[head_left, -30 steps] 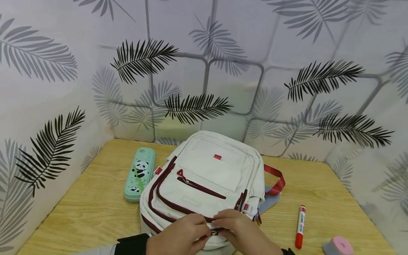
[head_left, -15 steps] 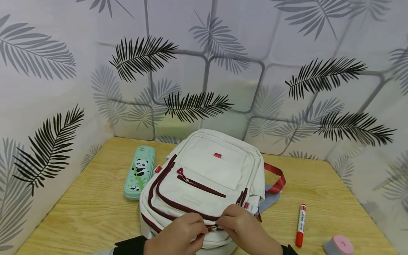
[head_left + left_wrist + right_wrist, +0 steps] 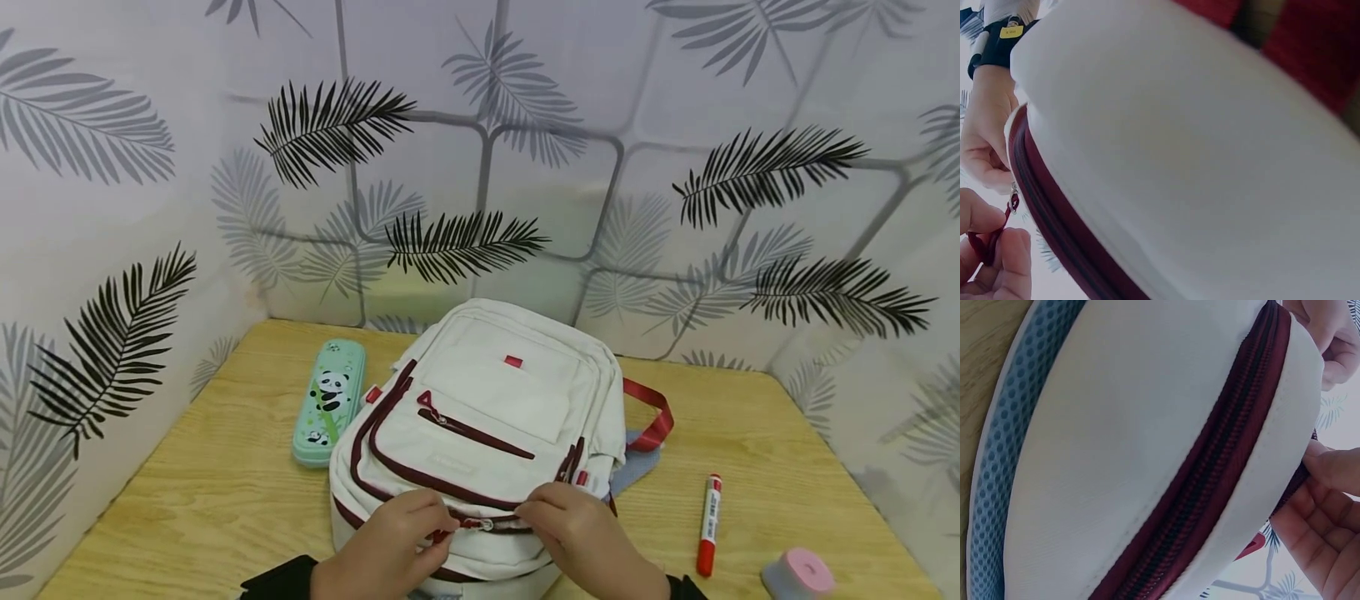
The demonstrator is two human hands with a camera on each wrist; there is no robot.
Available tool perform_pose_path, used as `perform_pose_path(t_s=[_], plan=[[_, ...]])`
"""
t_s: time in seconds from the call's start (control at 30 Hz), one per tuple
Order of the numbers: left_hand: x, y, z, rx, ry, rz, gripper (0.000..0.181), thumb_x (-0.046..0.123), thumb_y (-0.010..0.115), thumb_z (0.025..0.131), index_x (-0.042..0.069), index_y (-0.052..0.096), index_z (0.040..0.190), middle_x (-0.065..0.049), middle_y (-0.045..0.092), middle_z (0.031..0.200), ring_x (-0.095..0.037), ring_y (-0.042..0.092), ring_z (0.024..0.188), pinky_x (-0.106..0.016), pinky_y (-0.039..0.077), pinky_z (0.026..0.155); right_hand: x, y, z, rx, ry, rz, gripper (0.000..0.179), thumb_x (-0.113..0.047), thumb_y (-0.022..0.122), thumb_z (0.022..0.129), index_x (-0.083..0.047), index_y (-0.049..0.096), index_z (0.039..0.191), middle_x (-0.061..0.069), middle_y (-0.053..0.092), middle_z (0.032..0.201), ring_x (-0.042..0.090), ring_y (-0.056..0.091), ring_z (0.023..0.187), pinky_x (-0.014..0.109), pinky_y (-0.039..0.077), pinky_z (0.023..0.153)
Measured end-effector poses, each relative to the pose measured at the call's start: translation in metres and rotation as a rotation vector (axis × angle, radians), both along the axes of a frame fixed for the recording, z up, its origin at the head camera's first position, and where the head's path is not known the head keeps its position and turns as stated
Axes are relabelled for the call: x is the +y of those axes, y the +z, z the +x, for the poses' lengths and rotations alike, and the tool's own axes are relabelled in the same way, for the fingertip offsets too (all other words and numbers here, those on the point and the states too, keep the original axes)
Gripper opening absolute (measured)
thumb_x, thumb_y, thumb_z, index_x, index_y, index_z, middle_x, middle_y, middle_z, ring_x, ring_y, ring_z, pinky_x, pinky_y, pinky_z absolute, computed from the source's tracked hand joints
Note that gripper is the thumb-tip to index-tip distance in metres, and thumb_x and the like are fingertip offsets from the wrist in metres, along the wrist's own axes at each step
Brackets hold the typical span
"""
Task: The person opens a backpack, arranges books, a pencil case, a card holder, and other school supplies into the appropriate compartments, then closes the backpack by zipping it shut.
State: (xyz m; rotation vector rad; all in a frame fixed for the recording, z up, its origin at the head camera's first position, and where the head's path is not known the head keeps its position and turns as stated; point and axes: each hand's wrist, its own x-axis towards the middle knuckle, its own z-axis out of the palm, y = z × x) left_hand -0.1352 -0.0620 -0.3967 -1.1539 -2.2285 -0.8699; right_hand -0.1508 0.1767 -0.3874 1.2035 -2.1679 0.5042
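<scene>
A white backpack (image 3: pixel 491 400) with dark red zips lies on the table, its bottom end toward me. My left hand (image 3: pixel 397 537) pinches the red cord zip pull (image 3: pixel 997 234) between thumb and forefinger. The metal zip slider (image 3: pixel 486 524) sits between my two hands on the front pocket's zip. To its right, my right hand (image 3: pixel 588 533) pinches the fabric edge beside this zip. In the right wrist view, the thumb and fingers of that hand hold the dark red zip tape (image 3: pixel 1294 484). Another long dark red zip (image 3: pixel 1200 481) runs along the bag's side.
A mint green panda pencil case (image 3: pixel 328 404) lies left of the backpack. On the right are a red and white marker (image 3: pixel 708 525) and a pink and grey round object (image 3: pixel 798 573). A red strap loop (image 3: pixel 652 417) sticks out from the backpack. Leaf-patterned curtains stand behind the wooden table (image 3: pixel 187 492).
My left hand has moved left with the zip pull, and the slider has slid left along the zip. My right hand has shifted slightly right, keeping near the zip edge.
</scene>
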Motion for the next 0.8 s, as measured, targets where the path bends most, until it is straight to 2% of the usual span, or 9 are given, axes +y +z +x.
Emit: perform_pose_path(t_s=[0.23, 0.37, 0.6, 0.8], plan=[[-0.011, 0.001, 0.001, -0.019, 0.087, -0.023, 0.015, 0.002, 0.071, 0.067, 0.011, 0.062, 0.074, 0.008, 0.055, 0.076, -0.002, 0.052, 0.072, -0.008, 0.041, 0.065, 0.001, 0.0, -0.001, 0.028, -0.007, -0.042, 0.035, -0.026, 0.038, 0.094, -0.011, 0.066, 0.078, -0.003, 0.058, 0.079, 0.006, 0.055, 0.069, 0.011, 0.044, 0.061], [-0.016, 0.001, 0.001, -0.055, 0.118, -0.04, 0.014, 0.003, 0.071, 0.069, 0.012, 0.062, 0.075, 0.008, 0.055, 0.076, -0.001, 0.051, 0.071, -0.009, 0.042, 0.065, 0.002, 0.0, -0.002, 0.043, -0.012, -0.068, 0.035, -0.027, 0.039, 0.094, -0.01, 0.066, 0.078, -0.002, 0.057, 0.079, 0.007, 0.056, 0.068, 0.013, 0.045, 0.061], [-0.024, -0.001, -0.003, -0.026, 0.138, -0.019, 0.016, 0.0, 0.071, 0.067, 0.012, 0.061, 0.072, 0.008, 0.054, 0.075, -0.001, 0.05, 0.068, -0.008, 0.04, 0.063, 0.009, 0.002, -0.001, 0.031, -0.043, -0.088, 0.037, -0.028, 0.039, 0.094, -0.008, 0.065, 0.077, -0.001, 0.058, 0.078, 0.009, 0.055, 0.07, 0.015, 0.046, 0.063], [-0.029, -0.002, -0.007, -0.062, 0.165, -0.053, 0.017, 0.001, 0.072, 0.066, 0.013, 0.061, 0.071, 0.009, 0.053, 0.075, -0.002, 0.047, 0.068, -0.009, 0.042, 0.061, 0.017, 0.003, -0.003, 0.065, -0.068, -0.114, 0.039, -0.029, 0.038, 0.094, -0.008, 0.066, 0.077, 0.0, 0.059, 0.078, 0.01, 0.056, 0.068, 0.016, 0.047, 0.061]])
